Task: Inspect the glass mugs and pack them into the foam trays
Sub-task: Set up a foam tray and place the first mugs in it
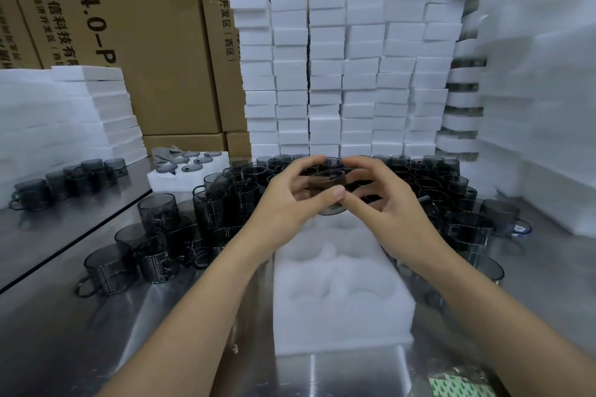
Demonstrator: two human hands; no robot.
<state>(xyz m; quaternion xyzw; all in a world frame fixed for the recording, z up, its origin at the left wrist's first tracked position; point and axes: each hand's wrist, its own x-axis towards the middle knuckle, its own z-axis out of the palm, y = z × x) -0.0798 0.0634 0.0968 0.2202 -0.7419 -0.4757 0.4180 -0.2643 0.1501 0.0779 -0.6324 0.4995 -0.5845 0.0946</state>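
Steel bench (48,332) w/ foam stacks (322,74) behind; left hand (283,200) & right hand (387,200) pinch one smoky glass mug (325,190) above foam tray (338,300). Fingertip-only hold may slip, mug could chip.

Mug (324,185) blurred, sides hidden by fingers (336,193).

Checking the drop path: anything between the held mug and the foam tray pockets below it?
Nothing visible. The left hand and right hand hold the mug just above the foam tray at its far end; the pockets that show hold nothing. Loose mugs crowd the tray's left and right sides, none over it.
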